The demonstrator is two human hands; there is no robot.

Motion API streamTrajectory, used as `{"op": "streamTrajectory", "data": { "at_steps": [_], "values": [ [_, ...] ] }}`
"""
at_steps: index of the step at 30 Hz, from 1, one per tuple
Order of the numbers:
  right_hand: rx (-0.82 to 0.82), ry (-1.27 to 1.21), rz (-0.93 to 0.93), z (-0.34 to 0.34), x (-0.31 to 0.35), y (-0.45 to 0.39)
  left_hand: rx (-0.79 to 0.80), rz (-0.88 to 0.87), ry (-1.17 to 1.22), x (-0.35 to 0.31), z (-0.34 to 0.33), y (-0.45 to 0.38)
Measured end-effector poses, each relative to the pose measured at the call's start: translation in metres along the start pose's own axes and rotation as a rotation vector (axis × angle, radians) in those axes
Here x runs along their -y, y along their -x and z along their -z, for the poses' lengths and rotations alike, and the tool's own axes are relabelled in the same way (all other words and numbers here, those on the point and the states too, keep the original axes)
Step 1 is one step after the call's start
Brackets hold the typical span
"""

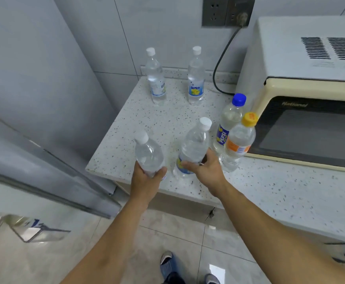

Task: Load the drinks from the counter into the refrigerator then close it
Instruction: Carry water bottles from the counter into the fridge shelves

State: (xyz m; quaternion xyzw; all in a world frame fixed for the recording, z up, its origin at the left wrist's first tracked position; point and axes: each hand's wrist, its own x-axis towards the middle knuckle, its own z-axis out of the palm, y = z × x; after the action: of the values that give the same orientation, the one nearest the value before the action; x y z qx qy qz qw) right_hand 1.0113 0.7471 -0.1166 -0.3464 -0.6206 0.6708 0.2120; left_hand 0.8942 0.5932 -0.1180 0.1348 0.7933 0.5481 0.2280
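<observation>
While the left hand (147,177) grips one clear bottle (149,154) and the right hand (206,167) wraps another (194,146), both tilted over the counter (270,193) front, the refrigerator (34,99) stands nearer the left

microwave (302,111): right side cut off | refrigerator (34,99): blurred, cropped left | back bottles' labels: unreadable
</observation>
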Motion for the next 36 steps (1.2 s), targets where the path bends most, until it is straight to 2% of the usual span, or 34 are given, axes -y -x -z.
{"op": "streamTrajectory", "data": {
  "at_steps": [5,7,10,14,17,20,26,31,36],
  "values": [
    [0.213,-0.135,-0.066,0.023,-0.011,0.045,0.079,0.094,0.267,0.013,0.019,0.067],
    [0.322,-0.225,-0.127,0.028,-0.018,0.060,0.054,0.136,0.384,0.023,0.026,0.094],
    [0.482,-0.417,-0.333,0.025,-0.030,0.081,0.002,0.224,0.565,0.036,0.034,0.133],
    [0.586,-0.537,-0.607,0.006,-0.048,0.108,-0.051,0.456,0.793,0.053,0.049,0.182],
    [0.677,-0.464,-0.649,-0.013,-0.059,0.128,-0.118,0.541,0.919,0.068,0.060,0.214],
    [0.760,-0.371,-0.691,-0.038,-0.066,0.151,-0.250,0.575,1.038,0.084,0.073,0.244],
    [0.899,-0.142,-0.732,-0.093,-0.072,0.193,-0.417,0.554,1.209,0.117,0.115,0.298],
    [0.955,-0.014,-0.760,-0.148,-0.077,0.229,-0.530,0.480,1.246,0.145,0.153,0.334],
    [1.017,0.075,-0.773,-0.213,-0.079,0.270,-0.540,0.472,1.215,0.163,0.208,0.361]
  ]
}}
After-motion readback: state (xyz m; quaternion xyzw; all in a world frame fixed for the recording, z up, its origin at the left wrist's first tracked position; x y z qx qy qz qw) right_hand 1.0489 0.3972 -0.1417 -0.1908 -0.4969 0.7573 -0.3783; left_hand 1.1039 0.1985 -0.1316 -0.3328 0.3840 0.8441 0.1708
